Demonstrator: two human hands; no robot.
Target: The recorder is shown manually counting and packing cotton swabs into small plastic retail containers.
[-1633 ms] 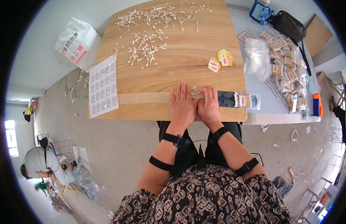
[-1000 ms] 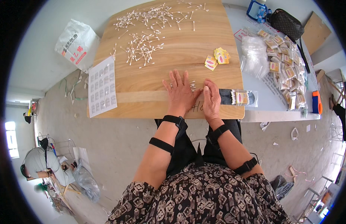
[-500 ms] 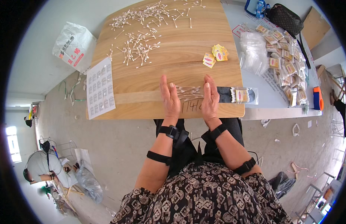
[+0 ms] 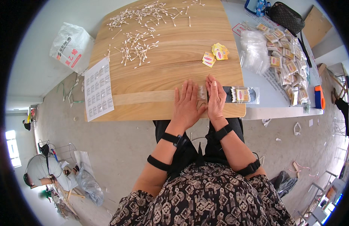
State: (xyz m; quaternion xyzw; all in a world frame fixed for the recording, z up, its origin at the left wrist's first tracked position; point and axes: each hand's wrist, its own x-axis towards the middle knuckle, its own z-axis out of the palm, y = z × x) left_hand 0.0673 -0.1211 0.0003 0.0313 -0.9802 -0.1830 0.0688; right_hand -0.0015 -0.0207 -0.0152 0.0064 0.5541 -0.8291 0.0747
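Note:
My left hand (image 4: 188, 101) lies flat, palm down, over a small row of cotton swabs (image 4: 200, 92) near the table's front edge. The fingers are stretched out and cover most of the swabs. My right hand (image 4: 216, 97) stands on its edge at the right end of that row, fingers straight and close together, with nothing gripped. Just right of it, a clear plastic bag (image 4: 253, 96) holds a bundle of swabs with a yellow card (image 4: 241, 95). The bag lies over a dark flat strip (image 4: 228, 95), partly hidden by my right hand.
Loose swabs (image 4: 138, 49) are scattered over the far left of the wooden table (image 4: 174, 64). Yellow cards (image 4: 219, 51) lie at the right, a printed sheet (image 4: 99, 90) at the left. On the side table are empty clear bags (image 4: 254, 52), packed swab bags (image 4: 291, 67) and an orange-blue tape dispenser (image 4: 319, 98).
My left hand has turned from standing on its edge to palm down and moved right over the swabs. The right hand has shifted only slightly.

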